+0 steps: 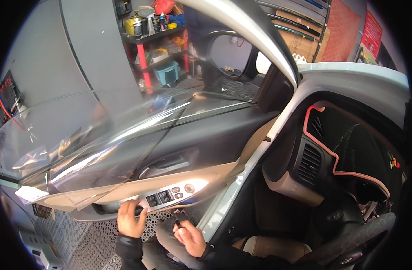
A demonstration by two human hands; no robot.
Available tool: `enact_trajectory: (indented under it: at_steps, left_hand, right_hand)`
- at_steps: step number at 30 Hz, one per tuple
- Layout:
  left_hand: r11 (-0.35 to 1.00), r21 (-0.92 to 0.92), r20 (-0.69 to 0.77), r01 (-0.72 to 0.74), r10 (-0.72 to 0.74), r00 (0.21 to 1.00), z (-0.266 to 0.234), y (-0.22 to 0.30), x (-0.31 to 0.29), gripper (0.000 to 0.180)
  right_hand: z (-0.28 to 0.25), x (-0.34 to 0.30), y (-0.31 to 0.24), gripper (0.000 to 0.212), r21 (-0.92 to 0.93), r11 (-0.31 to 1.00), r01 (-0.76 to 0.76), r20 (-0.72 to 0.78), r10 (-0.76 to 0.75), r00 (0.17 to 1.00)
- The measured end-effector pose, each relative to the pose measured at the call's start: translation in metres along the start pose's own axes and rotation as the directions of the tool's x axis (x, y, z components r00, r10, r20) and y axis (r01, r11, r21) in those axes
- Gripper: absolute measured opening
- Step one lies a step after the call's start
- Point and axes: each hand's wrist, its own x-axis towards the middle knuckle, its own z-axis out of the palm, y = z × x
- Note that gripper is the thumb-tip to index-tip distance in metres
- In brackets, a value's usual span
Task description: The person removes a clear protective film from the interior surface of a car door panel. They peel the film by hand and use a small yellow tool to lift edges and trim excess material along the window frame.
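A beige and black car door [201, 139] stands open in front of me. A silver window switch panel [165, 196] with black buttons lies along its armrest. My left hand [131, 219] is at the panel's rear end, fingers bent over the edge and thumb on the near side; the fingertips are partly hidden. Below the panel, apart from it, my right hand [191, 238] is closed around a small slim black tool [177, 222], whose kind I cannot make out. Loose clear plastic film [120, 153] covers the upper door trim and hangs down past the armrest.
At right are the dashboard [310, 162], a black dash mat with red edging [349, 148] and the steering wheel [363, 245]. The door mirror [228, 54] stands beyond the window. Behind, a shelf rack [145, 40] holds bottles and a blue bin [167, 73]; a person in dark clothes [210, 67] stands there.
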Motion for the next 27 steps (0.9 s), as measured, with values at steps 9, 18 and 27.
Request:
enact_trajectory:
  at_steps: [9,18,27]
  left_hand:
    - [0.923,-0.137,0.045,0.36,-0.357,0.933,0.054,0.045,0.016,0.035]
    - [0.858,0.197,0.126,0.475,-0.503,0.855,0.063,0.061,0.045,0.05]
    - [0.906,0.346,-0.067,0.243,-0.234,0.97,0.081,0.058,0.044,0.033]
  right_hand:
    - [-0.026,-0.002,0.007,0.034,-0.018,0.997,-0.073,-0.229,0.067,0.971]
    - [-0.016,-0.008,0.049,0.022,-0.005,0.978,-0.209,-0.203,0.204,0.958]
    - [-0.007,-0.02,0.102,0.017,-0.018,0.982,-0.19,-0.175,0.184,0.967]
